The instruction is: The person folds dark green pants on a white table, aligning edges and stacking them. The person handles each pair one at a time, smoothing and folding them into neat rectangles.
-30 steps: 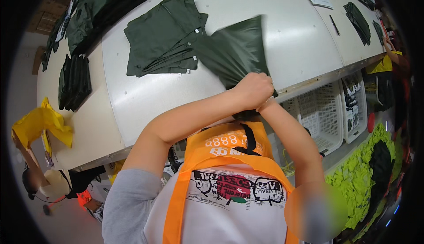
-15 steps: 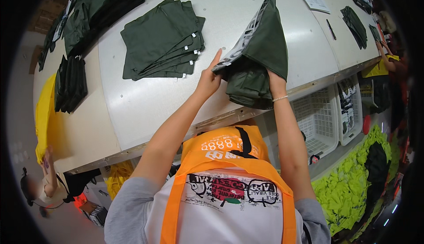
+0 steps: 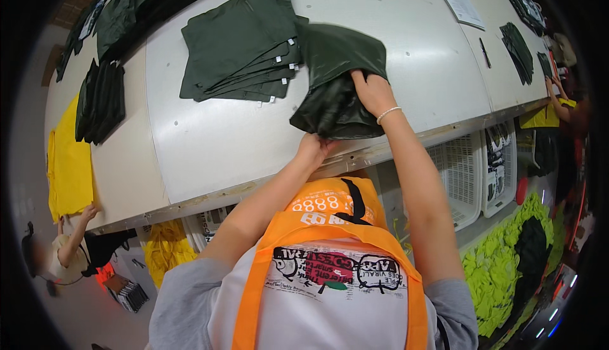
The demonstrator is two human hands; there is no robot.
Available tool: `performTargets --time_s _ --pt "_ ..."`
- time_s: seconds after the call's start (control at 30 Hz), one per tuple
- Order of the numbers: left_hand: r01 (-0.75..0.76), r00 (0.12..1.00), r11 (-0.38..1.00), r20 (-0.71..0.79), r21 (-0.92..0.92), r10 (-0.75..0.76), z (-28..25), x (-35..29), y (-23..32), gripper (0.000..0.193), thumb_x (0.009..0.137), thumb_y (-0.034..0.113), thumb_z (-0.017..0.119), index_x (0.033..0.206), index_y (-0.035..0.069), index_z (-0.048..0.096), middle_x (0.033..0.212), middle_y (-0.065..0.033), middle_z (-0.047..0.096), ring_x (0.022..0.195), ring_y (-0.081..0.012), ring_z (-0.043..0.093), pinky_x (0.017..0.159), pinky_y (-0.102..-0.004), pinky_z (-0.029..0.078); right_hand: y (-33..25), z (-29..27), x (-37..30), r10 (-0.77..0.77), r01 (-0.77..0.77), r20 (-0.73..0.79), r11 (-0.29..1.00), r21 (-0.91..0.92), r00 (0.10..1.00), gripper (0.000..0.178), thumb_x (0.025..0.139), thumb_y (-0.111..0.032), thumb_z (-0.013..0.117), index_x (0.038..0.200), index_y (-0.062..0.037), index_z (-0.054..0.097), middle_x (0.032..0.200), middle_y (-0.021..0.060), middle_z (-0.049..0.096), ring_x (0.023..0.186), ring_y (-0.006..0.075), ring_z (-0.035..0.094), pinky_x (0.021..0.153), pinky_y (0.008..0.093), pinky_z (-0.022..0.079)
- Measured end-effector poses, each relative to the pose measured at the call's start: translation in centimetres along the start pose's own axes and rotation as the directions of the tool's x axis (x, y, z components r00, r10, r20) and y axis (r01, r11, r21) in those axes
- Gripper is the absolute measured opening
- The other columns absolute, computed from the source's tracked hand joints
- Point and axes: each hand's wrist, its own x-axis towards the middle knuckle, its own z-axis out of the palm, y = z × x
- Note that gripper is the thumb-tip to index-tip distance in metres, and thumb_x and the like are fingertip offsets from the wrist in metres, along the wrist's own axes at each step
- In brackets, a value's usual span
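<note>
A dark green fabric pouch point(image 3: 346, 45) lies near the table's front edge, its mouth toward me and its shiny inner side showing. My left hand point(image 3: 315, 151) pinches the pouch's near lower edge; some of its fingers are hidden underneath. At the upper rim of the mouth is my right hand point(image 3: 374, 93), gripping the cloth with its fingertips tucked out of sight inside. The pouch's far left corner touches or overlaps a fanned stack of flat dark green pouches point(image 3: 238, 42) with small white tags along the right side.
Dark green bundles point(image 3: 100, 103) and a larger heap point(image 3: 155, 1) cover the table's left. Papers point(image 3: 458, 1), a pen point(image 3: 484, 52) and folded dark pieces point(image 3: 517, 52) lie right. White crates point(image 3: 457, 172) stand below the edge. Co-workers' hands point(image 3: 89, 212) hold yellow cloth point(image 3: 71, 160) at left.
The pouch has turned over from standing upright to lying down leftward, hiding its printed side. My left hand has moved down to its near edge; my right hand has shifted up and left.
</note>
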Motion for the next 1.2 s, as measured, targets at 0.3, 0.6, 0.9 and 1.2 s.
performTargets --time_s 0.3,0.6,0.9,1.2 --pt "0.028 0.995 0.996 0.093 0.082 -0.035 0.0 0.5 -0.5 0.028 0.096 0.018 0.049 0.12 0.006 0.05 0.119 -0.0102 0.057 0.106 -0.0237 0.058 0.089 -0.0392 0.053 1.9 2.5 0.1 -0.493 0.483 0.204 0.546 -0.684 0.846 0.02 0.082 -0.013 0.052 0.089 -0.001 0.066 0.089 0.0201 0.065 0.081 0.0349 0.064 0.075 0.0454 0.051" --pt "0.033 0.991 0.991 0.126 0.129 -0.05 -0.4 1.0 -0.7 0.035 0.096 0.025 0.05 0.128 0.011 0.047 0.126 -0.0067 0.053 0.111 -0.0216 0.055 0.092 -0.0389 0.05 -4.1 3.3 2.7 -0.069 0.151 0.298 0.953 -0.262 0.952 0.033 0.086 -0.024 0.048 0.098 -0.0007 0.067 0.106 0.0247 0.062 0.099 0.0391 0.06 0.091 0.0451 0.045" --pt "0.091 0.988 0.989 0.11 0.115 -0.104 1.0 0.9 0.2 0.04 0.097 0.03 0.048 0.132 0.012 0.043 0.129 -0.0053 0.051 0.113 -0.0213 0.054 0.094 -0.0419 0.049 -2.0 6.8 3.3 -0.555 0.504 -0.224 0.827 -0.248 0.801 0.043 0.091 -0.031 0.046 0.125 -0.0061 0.054 0.13 0.0212 0.05 0.122 0.0363 0.045 0.106 0.0426 0.031" --pt "0.154 0.977 0.984 0.135 0.087 -0.165 1.0 2.3 -0.3 0.04 0.099 0.029 0.043 0.133 0.009 0.041 0.13 -0.0086 0.05 0.115 -0.0256 0.053 0.097 -0.0431 0.049 -0.9 9.8 6.2 -0.519 0.517 0.01 0.849 -0.113 0.855 0.036 0.091 -0.03 0.048 0.117 -0.008 0.059 0.126 0.0177 0.054 0.116 0.0322 0.05 0.099 0.0418 0.037"
